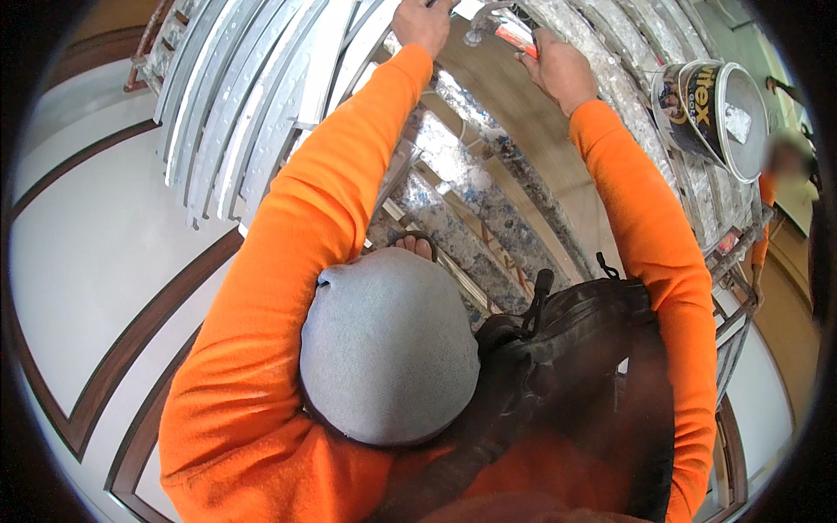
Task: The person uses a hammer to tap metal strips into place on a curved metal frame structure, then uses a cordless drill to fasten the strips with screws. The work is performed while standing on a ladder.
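My right hand (562, 71) is wrapped around the red handle of a hammer (516, 37). Its grey, curved metal head (485, 24) points toward my left hand. At the top edge of the view, my left hand (422, 28) has its fingers closed in a pinch beside a pale metal strip. The fingertips are partly cut off by the frame, so what they grip is unclear. Below both hands lie paint-spattered planks (475, 166) with gaps between them. My foot (415, 245) rests on these planks.
Long galvanised metal channels (253, 105) lie side by side at the left. A dark paint bucket (697, 113) sits on the splattered planks at the right. A black bag (567, 349) hangs at my front. Beyond the scaffold rails, another person's orange sleeve (764, 218) shows.
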Available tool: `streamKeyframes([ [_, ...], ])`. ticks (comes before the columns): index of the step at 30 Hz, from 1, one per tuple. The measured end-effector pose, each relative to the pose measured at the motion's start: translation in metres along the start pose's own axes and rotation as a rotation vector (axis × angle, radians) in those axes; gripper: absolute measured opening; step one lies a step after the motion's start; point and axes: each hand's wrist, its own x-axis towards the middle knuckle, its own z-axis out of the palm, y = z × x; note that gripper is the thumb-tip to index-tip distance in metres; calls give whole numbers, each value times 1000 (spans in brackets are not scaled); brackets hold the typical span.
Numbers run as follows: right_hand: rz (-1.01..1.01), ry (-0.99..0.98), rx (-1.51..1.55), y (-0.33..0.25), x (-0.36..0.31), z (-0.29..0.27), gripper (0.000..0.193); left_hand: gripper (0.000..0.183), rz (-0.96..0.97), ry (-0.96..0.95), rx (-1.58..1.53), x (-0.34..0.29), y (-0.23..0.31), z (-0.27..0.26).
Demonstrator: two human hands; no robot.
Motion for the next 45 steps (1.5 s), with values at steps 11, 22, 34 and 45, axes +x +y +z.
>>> streamKeyframes([
  [11, 2, 7, -6, 3, -3, 2, 36, 17, 38, 8, 122, -8, 9, 4],
  [22, 134, 147, 251, -1, -8, 4, 45, 21, 5, 34, 42, -1, -9, 1],
  [34, 181, 254, 299, 11, -6, 7, 48, 25, -161, -1, -209, 2, 0, 8],
  [45, 183, 236, 242, 10, -7, 11, 45, 27, -54, -21, -38, 1, 1, 2],
])
